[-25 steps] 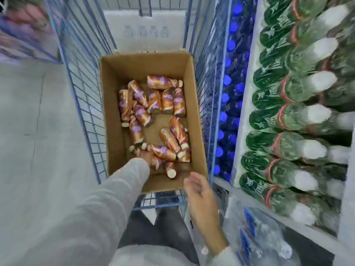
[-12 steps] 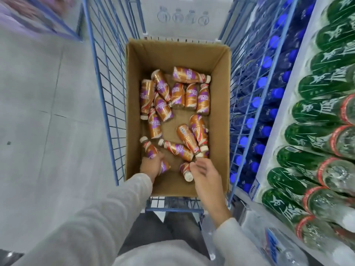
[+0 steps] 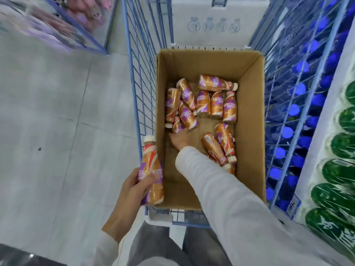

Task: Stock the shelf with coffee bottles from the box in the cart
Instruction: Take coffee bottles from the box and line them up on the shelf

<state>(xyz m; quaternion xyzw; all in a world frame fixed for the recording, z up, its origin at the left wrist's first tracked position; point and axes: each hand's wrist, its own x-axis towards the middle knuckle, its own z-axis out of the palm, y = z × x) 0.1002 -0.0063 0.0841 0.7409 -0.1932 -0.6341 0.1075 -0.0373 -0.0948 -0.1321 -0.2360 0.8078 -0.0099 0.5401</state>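
A cardboard box (image 3: 249, 135) sits in a blue wire cart (image 3: 139, 96). Several orange-and-purple coffee bottles (image 3: 217, 104) lie loose on its floor. My left hand (image 3: 132, 189) is outside the box's near left corner. It grips a coffee bottle (image 3: 150, 162) upright, white cap on top. My right hand (image 3: 179, 141) reaches deep into the box on the left side. Its fingertips touch a small lying bottle (image 3: 177, 126). My right sleeve covers part of two bottles (image 3: 221, 144) near the right wall.
Green bottles (image 3: 342, 169) and blue-capped bottles (image 3: 288, 131) fill the shelf just right of the cart. A white carton (image 3: 213, 25) stands in the cart behind the box. Grey floor (image 3: 57, 131) lies to the left, with another shelf (image 3: 48, 25) at the far left.
My left hand has lifted a bottle out of the box and moved it over the left rim. My right hand has gone from the near end farther into the box, leftward.
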